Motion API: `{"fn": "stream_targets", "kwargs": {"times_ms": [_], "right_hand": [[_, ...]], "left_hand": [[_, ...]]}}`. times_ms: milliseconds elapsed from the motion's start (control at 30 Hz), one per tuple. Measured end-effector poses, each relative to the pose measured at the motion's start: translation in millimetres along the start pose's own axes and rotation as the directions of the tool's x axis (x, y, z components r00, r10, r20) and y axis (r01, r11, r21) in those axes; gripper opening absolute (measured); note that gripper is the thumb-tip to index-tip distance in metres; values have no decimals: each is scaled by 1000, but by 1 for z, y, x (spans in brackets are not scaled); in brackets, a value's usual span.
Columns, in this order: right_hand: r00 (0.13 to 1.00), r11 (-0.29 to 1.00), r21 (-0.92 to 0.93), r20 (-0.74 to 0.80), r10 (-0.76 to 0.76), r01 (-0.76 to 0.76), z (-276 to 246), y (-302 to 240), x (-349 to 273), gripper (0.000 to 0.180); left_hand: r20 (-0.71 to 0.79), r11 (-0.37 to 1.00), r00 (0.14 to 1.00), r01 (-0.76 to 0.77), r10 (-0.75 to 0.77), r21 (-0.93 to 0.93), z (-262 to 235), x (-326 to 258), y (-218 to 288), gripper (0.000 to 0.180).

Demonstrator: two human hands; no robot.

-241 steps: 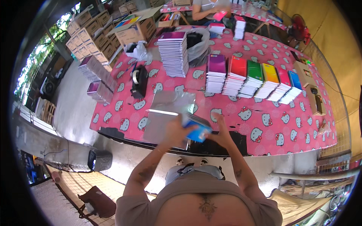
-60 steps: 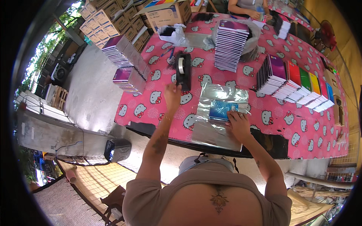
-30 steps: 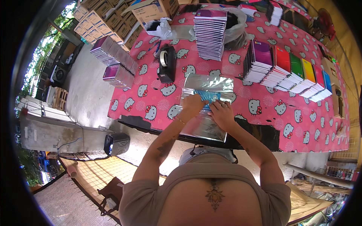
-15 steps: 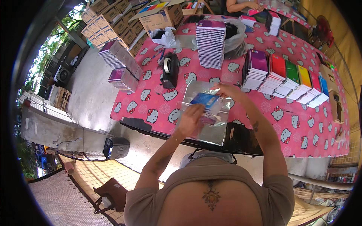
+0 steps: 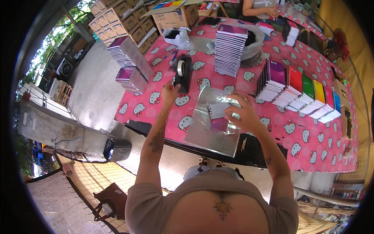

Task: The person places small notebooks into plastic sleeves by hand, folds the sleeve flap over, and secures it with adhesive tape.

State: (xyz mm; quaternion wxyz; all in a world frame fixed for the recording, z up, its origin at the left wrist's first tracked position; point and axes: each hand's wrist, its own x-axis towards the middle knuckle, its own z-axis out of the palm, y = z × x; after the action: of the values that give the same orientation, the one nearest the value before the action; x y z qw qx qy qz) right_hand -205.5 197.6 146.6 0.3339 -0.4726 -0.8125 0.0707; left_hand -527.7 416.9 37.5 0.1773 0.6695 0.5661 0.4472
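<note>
Glossy clear plastic sleeves (image 5: 212, 128), a crinkled, reflective stack, lying at near edge of table under pink cartoon-cat tablecloth (image 5: 311, 144). Small notebook (image 5: 219, 117) on top of sleeves, spiral-bound at upper edge, pale cover with magenta lower part, partly inside shiny film.

Right hand (image 5: 242, 113) pressing down flat on notebook and film, fingers spread and slightly curled, palm down; not pinching, just holding in place. Forearm coming up from lower edge, elbow bent.

Left hand (image 5: 170, 90) stretched forward to black tape dispenser (image 5: 183, 72), heavy blocky shape with pale tape roll on top. Fingertips at dispenser's near end, touching or just beside it; whether pinching tape, cannot tell. Wrist straight, arm long and extended, thin bracelet at wrist.

Further back: tall neat stack of spiral notebooks (image 5: 230, 50), purple cover on top. To right, fanned rows of coloured notebooks (image 5: 300, 91) in purple, red, green, yellow, blue. At left table edge, leaning wrapped notebook piles (image 5: 130, 64), shiny film. Cardboard boxes (image 5: 117, 17) stacked beyond on concrete floor. Crumpled white plastic bag (image 5: 177, 37) near far edge. Another person's hands (image 5: 269, 9) at far side of table.
</note>
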Motion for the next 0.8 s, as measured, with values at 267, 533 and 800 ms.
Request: {"fn": "stream_targets", "kwargs": {"times_ms": [267,533,800], "right_hand": [[990,990,-98,-105,89,-99,16,-35,16,25],[994,979,-175,2,106,-104,35,-42,27,37],[974,974,-137,112,197,-181,39,-41,37,39]], "left_hand": [[499,558,825,553,-264,-619,22,19,-33,21],[310,990,948,29,-72,141,-17,11,6,15],[650,787,617,78,444,-612,-30,-58,119,23]]}}
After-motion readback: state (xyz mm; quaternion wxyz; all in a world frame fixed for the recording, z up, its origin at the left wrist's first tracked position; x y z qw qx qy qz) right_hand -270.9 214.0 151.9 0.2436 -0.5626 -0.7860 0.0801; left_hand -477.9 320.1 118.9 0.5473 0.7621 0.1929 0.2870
